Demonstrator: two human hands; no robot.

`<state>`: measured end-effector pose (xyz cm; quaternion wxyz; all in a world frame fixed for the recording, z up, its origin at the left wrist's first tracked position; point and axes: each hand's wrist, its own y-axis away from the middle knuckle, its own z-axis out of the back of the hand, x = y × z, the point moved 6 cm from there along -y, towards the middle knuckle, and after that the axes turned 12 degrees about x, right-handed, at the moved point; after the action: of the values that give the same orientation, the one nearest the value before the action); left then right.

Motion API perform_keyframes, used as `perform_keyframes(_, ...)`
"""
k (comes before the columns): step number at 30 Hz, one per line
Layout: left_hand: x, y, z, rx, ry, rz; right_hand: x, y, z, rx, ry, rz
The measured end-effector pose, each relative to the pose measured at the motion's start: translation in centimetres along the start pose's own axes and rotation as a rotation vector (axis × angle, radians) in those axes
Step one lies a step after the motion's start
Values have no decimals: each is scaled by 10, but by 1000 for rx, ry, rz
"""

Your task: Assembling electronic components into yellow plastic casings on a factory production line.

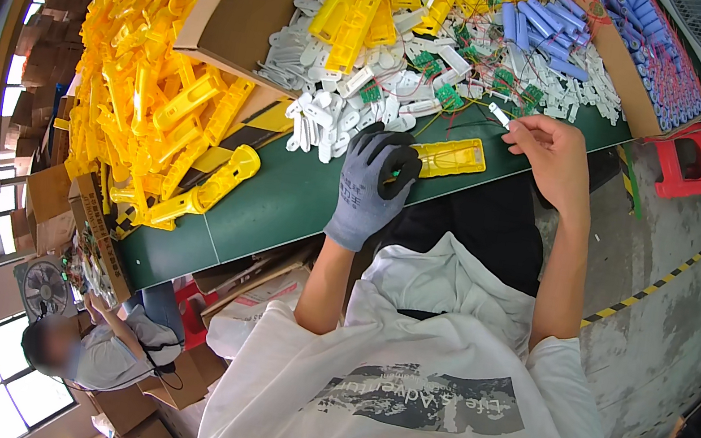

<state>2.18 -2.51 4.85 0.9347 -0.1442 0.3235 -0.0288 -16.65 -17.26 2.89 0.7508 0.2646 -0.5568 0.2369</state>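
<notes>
My left hand, in a grey glove with black fingers, is curled around one end of a yellow plastic shell at the front of the green table. The shell lies with its hollow side up. My bare right hand pinches a small white plastic piece between thumb and fingers, just above the shell's far right end. Thin wires and small green circuit boards lie a little beyond both hands. White plastic parts are heaped beside my left hand.
A large heap of yellow shells fills the left side, by an open cardboard box. Purple battery cells lie at the back, with more in a box at right. Red stools stand right; another person sits lower left.
</notes>
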Motion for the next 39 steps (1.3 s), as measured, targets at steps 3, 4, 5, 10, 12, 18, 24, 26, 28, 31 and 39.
perform_keyframes(3, 2, 1, -1, -2, -1, 4, 0, 8, -2, -3, -3, 33)
perform_keyframes(4, 3, 1, -1, 18, 0, 22, 2, 11, -5, 2, 15, 52)
perform_keyframes(5, 4, 1, -2, 38, 0, 39, 2, 13, -6, 6, 17, 50)
perform_keyframes(10, 3, 1, -3, 24, 3, 27, 11, 18, -14, 55, 174, 168)
perform_keyframes(12, 3, 1, -3, 13, 7, 23, 11, 15, -14, 89, 169, 169)
perform_keyframes(18, 2, 2, -2, -2, 7, 23, 18, 2, -24, 234, 135, 125)
perform_keyframes(24, 4, 2, -3, 12, 15, 25, 22, -4, -25, 284, 153, 163)
perform_keyframes(26, 3, 2, -1, 16, 15, 29, 26, -6, -19, 284, 162, 164)
perform_keyframes(28, 2, 0, 0, 24, 20, 25, 39, -8, -9, 292, 298, 165)
perform_keyframes(31, 2, 0, -1, 36, 25, 10, 67, -9, -13, 401, 539, 249)
perform_keyframes(39, 8, 3, -7, 47, 14, 47, 71, -21, -55, 726, 1151, 398)
